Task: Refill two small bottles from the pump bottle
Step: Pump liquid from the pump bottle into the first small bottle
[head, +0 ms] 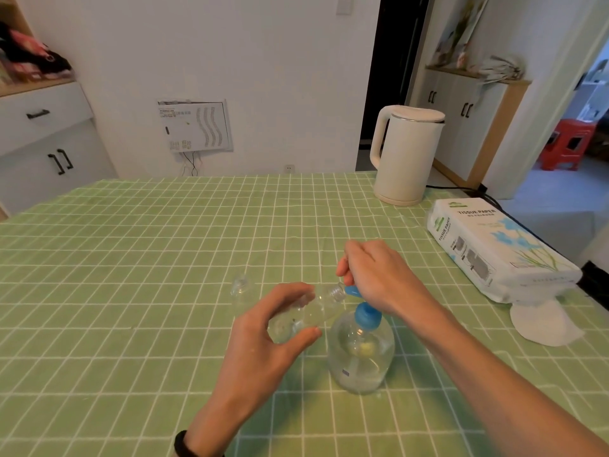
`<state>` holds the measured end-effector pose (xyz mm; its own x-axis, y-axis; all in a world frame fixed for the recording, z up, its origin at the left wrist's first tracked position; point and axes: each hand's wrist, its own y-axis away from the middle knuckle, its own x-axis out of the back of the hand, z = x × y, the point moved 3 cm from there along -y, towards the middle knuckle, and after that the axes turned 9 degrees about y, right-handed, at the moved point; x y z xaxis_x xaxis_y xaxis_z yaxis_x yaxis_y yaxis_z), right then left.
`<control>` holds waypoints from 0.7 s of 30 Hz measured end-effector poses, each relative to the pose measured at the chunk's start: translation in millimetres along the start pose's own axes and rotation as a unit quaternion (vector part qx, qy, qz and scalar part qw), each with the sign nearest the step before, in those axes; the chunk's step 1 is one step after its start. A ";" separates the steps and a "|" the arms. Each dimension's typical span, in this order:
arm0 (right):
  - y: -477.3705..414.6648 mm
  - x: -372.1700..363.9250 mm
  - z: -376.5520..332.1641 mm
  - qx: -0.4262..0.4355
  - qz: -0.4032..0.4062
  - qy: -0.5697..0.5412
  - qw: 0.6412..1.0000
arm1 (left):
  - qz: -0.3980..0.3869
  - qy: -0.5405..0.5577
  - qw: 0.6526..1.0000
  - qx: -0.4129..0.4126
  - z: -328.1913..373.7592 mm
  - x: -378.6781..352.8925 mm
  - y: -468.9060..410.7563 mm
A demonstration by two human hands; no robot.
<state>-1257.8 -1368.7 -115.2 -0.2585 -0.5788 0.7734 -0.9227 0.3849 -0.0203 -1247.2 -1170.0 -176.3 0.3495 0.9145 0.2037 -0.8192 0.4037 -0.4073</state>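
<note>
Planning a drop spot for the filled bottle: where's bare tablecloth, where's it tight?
Free: the whole left half of the tablecloth, and the middle strip toward the kettle. Crowded: around the pump bottle, both hands, second small bottle; right edge holds the tissue pack.

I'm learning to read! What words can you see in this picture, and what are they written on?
"TISSUE PAPER": on the top of the white plastic tissue pack with blue flowers.
"TISSUE PAPER": again along the same pack's side.
Smaller print on the pack: too small to read.
Stickers on the white wall box: too blurred to read.
Small label on the clear round pump bottle with the blue pump: unreadable.
</note>
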 end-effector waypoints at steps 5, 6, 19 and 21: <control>-5.0 -3.9 2.3 0.009 -0.041 -0.041 0.998 | 0.000 -0.002 1.000 0.002 3.0 -0.6 0.5; -5.2 -4.3 2.8 0.008 -0.047 -0.049 0.998 | 0.001 -0.001 1.000 0.002 3.7 -0.7 1.1; -1.7 -11.7 6.6 -0.002 -0.055 -0.017 0.998 | 0.008 -0.022 1.000 0.018 4.0 -0.5 11.6; -2.1 -7.8 4.7 -0.011 -0.051 -0.052 0.997 | 0.009 -0.018 1.000 0.016 6.0 -0.3 11.3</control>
<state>-1255.2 -1368.4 -124.2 -0.1922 -0.6867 0.7011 -0.9395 0.3353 0.0708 -1259.2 -1165.9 -175.7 0.3178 0.9201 0.2288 -0.8396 0.3852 -0.3829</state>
